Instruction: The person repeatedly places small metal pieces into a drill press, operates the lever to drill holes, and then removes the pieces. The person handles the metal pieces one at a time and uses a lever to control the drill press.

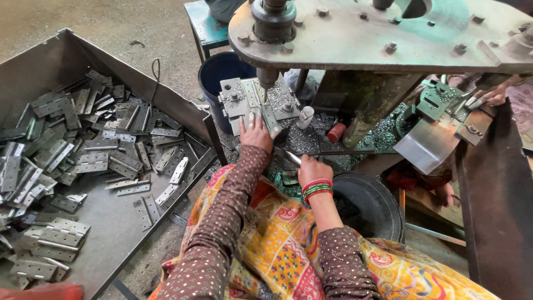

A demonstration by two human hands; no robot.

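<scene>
steel hinge (pixel 270 119) flat under the drill press (pixel 266 78), pinned by the left hand (pixel 256 133).
right hand (pixel 312 169) closed round a smooth metal lever (pixel 325 153).

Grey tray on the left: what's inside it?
The tray holds a loose heap of flat metal hinges, piled along its left and far sides, with bare floor near the front. What lies under the heap is covered.
</scene>
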